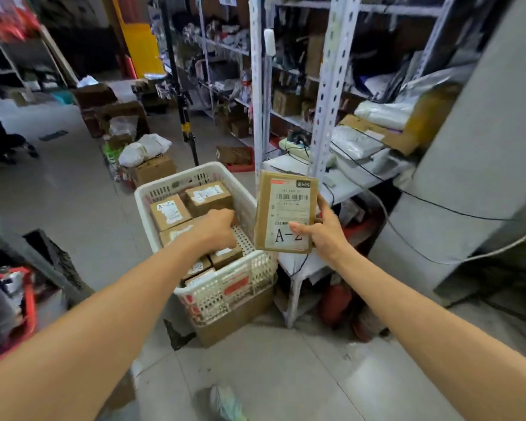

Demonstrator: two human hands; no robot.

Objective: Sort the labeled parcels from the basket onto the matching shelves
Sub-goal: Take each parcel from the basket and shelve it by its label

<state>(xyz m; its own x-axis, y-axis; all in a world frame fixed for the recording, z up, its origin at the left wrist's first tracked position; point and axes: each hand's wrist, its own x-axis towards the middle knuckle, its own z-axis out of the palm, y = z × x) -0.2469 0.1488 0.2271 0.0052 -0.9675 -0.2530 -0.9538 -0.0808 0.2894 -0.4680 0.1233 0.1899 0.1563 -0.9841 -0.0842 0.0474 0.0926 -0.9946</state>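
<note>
A white plastic basket [257,270] stands on a cardboard box on the floor and holds several brown labelled parcels [169,211]. My right hand [324,230] grips a flat brown parcel [286,205] by its lower right corner, just right of the basket; its label reads A-2. My left hand [217,227] reaches down into the basket with curled fingers, over the parcels. Whether it holds one is hidden by the hand itself. White metal shelves [328,86] rise directly behind the held parcel.
The shelves carry boxes and white mailer bags [380,113]; black cables hang across their front. A grey pillar [480,177] stands at the right. More boxes and bags [146,159] sit on the floor behind the basket, beside a black tripod leg [184,117]. A red crate [28,302] is at left.
</note>
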